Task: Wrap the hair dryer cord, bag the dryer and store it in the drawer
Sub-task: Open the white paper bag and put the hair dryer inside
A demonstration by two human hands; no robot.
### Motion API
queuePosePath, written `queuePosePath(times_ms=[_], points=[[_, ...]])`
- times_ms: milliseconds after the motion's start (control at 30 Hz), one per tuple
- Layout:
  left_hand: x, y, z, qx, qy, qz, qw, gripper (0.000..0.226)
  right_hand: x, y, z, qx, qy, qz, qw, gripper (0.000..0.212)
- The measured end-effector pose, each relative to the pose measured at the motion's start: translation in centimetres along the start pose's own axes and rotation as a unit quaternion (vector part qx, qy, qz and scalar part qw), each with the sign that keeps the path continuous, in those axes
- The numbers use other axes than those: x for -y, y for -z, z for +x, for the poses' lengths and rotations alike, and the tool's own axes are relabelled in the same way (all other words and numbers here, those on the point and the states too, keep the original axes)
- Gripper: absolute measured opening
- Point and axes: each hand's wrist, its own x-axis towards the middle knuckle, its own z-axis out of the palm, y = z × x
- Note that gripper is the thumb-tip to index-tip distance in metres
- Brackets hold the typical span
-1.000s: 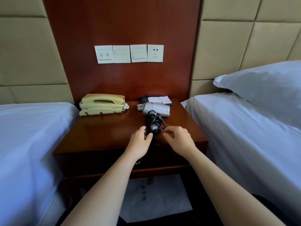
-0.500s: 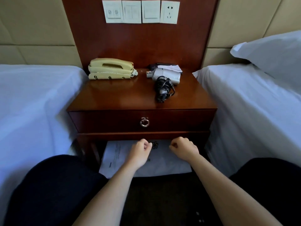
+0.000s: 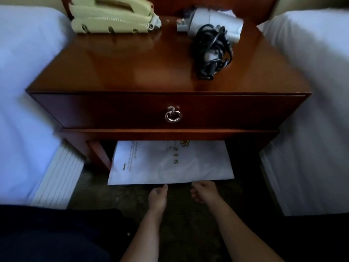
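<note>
While the hair dryer (image 3: 213,17), cord (image 3: 211,52) bundled round its handle, lies right-rear on the nightstand (image 3: 122,69) between two beds, drawer (image 3: 226,112) closed, I see left hand (image 3: 157,195) and right hand (image 3: 204,191) curled at the near edge of the white bag (image 3: 170,163) underneath. Can't tell if either pinches it.

nightstand (image 3: 117,59): glossy wood | ring pull (image 3: 173,116): shiny metal | bag (image 3: 170,163): thin white plastic
</note>
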Motion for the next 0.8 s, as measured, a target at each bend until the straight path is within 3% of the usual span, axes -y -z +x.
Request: queuePosePath(times_ms=[100, 200, 333, 500, 633, 800], points=[[0.6, 0.1, 2.2, -0.010, 0.060, -0.065, 0.996, 0.026, -0.3, -1.0, 2.3, -0.011, -0.066, 0.080, 0.995, 0.014], [0.7, 0.2, 4.1, 0.001, 0.113, -0.162, 0.980, 0.053, -0.8, -1.6, 4.4, -0.015, -0.138, 0.166, 0.976, 0.041], [-0.2, -0.3, 6.2, 0.009, 0.140, -0.243, 0.960, 0.058, -1.0, -1.7, 6.8, -0.016, -0.178, 0.266, 0.947, 0.053], [-0.5, -1.2, 8.0, -0.054, 0.144, -0.289, 0.945, 0.041, -0.9, -1.7, 8.6, -0.060, -0.187, 0.325, 0.925, 0.038], [-0.4, -1.8, 7.6, -0.093, 0.135, -0.300, 0.940, 0.038, -1.1, -1.8, 8.7, -0.077, -0.172, 0.387, 0.903, 0.041], [-0.2, -1.4, 6.0, -0.105, 0.094, -0.322, 0.936, 0.032, -0.8, -1.9, 7.0, -0.040, -0.111, 0.433, 0.893, 0.039]])
